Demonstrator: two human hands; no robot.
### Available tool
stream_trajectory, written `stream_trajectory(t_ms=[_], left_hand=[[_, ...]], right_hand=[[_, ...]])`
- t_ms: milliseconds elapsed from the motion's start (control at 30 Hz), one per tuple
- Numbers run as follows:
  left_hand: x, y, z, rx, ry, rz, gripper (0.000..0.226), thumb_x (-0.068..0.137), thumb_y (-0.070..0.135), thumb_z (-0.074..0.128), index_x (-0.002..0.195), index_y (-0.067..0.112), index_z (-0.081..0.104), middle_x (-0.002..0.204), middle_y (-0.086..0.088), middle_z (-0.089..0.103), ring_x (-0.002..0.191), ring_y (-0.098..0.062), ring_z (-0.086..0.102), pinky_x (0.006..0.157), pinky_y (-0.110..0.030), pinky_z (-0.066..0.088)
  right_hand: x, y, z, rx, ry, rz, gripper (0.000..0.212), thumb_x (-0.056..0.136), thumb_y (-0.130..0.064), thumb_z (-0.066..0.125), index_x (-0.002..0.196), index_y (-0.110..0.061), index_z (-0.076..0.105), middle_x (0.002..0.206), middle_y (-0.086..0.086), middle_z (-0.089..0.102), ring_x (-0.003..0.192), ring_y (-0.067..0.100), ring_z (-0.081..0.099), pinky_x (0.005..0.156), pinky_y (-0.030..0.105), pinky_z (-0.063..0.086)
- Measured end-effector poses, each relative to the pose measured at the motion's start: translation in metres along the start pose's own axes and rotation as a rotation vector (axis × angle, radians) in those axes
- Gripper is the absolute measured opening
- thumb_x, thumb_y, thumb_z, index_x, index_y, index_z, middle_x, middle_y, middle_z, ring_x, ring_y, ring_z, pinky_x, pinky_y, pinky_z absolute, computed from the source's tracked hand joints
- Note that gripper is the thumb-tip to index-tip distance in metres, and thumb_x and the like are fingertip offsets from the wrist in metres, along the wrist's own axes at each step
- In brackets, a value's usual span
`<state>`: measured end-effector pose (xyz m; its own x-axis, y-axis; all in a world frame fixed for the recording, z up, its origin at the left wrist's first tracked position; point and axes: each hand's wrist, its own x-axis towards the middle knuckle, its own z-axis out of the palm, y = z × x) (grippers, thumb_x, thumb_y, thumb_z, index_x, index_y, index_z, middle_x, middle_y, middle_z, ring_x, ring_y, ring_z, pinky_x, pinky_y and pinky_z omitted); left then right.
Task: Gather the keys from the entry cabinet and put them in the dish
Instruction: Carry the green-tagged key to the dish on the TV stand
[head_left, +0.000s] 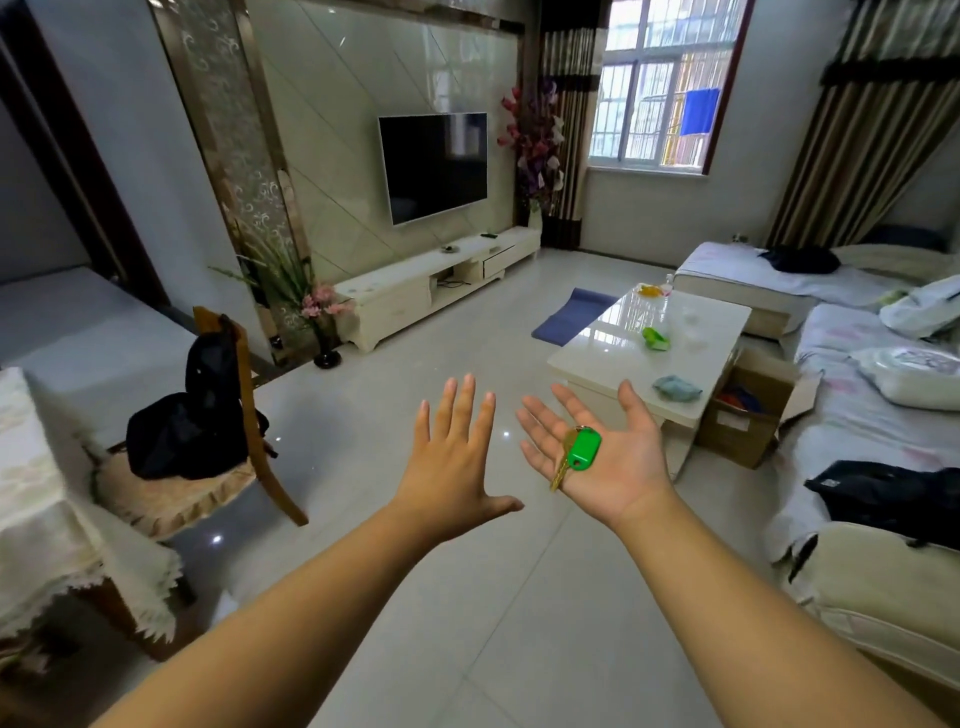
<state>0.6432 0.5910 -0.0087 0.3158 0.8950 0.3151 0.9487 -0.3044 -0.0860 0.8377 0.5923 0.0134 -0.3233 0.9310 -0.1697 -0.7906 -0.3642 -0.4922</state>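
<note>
While both bare forearms stretch forward over the pale tiled floor (467, 597), the right hand (618, 457) lies palm up, fingers straight and spread, thumb out to the side. One brass-coloured key (559, 470) rests loose on that palm, joined by a ring to a green plastic tag (584, 449). The tag sits mid-palm; the key blade reaches the palm's edge on the side facing the left hand (452, 457). No finger curls round key or tag: carried flat, not gripped.

Left hand: back toward the camera, palm down, all fingers extended and fanned, thumb pointing toward the right hand. It holds nothing and touches nothing. The two hands are near each other but apart.

Surroundings:
- White coffee table (597, 358) beyond the right hand. On it are a green item (655, 338), a bluish cloth (675, 388) near the front edge, and a yellow item at the far end, too small to identify.
- Open cardboard box (748, 421) on the floor, just beside the table.
- Sofa (857, 426) with light covers along the right edge, a dark bundle on it.
- Blue mat (566, 317) on the floor behind the table.
- Wall television (434, 166) above a long white cabinet (395, 296); items on its top too small to tell.
- Wooden chair (254, 415) at left, with a black bag (192, 431) on the seat, against the backrest.
</note>
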Motion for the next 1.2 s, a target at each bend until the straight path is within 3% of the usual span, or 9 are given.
stream_trajectory(t_ms=[200,467,733,1000,1200], left_hand=[[0.108,-0.019,0.038,0.029,-0.010,-0.044,0.126,0.068,0.085,0.050,0.148,0.020,-0.023,0.154,-0.011,-0.033,0.136,-0.028,-0.039,0.108,-0.049,-0.021],[0.253,-0.048,0.060,0.070,0.012,-0.117,0.127,0.068,0.083,0.053,0.146,0.022,-0.026,0.154,-0.013,-0.032,0.138,-0.031,-0.036,0.109,-0.050,-0.020],[0.371,-0.096,0.113,0.074,0.019,-0.130,0.126,0.067,0.084,0.053,0.148,0.023,-0.021,0.156,-0.012,-0.028,0.139,-0.030,-0.033,0.109,-0.049,-0.019],[0.506,-0.184,0.167,0.066,0.071,-0.115,0.129,0.063,0.086,0.054,0.151,0.022,-0.015,0.157,-0.014,-0.024,0.142,-0.031,-0.028,0.112,-0.052,-0.009],[0.607,-0.266,0.199,0.048,0.074,-0.116,0.130,0.060,0.087,0.051,0.152,0.021,-0.013,0.158,-0.013,-0.021,0.144,-0.032,-0.022,0.111,-0.049,-0.016]], right_hand=[[0.110,-0.054,-0.019,-0.006,-0.032,0.050,0.072,0.081,-0.066,0.058,0.131,-0.014,0.060,0.131,0.022,0.063,0.118,0.041,0.062,0.092,0.055,0.052],[0.245,-0.145,-0.013,-0.039,-0.020,0.092,0.071,0.082,-0.066,0.055,0.129,-0.014,0.061,0.127,0.022,0.065,0.115,0.040,0.064,0.096,0.053,0.049],[0.368,-0.189,-0.015,-0.055,-0.013,0.090,0.070,0.083,-0.065,0.054,0.129,-0.014,0.060,0.126,0.022,0.066,0.115,0.040,0.064,0.096,0.052,0.050],[0.525,-0.216,0.005,-0.085,0.020,0.050,0.071,0.082,-0.065,0.054,0.129,-0.013,0.061,0.125,0.022,0.067,0.113,0.039,0.065,0.095,0.051,0.050],[0.654,-0.235,0.032,-0.088,0.019,0.027,0.072,0.083,-0.065,0.055,0.131,-0.012,0.059,0.127,0.022,0.065,0.115,0.039,0.064,0.094,0.052,0.050]])
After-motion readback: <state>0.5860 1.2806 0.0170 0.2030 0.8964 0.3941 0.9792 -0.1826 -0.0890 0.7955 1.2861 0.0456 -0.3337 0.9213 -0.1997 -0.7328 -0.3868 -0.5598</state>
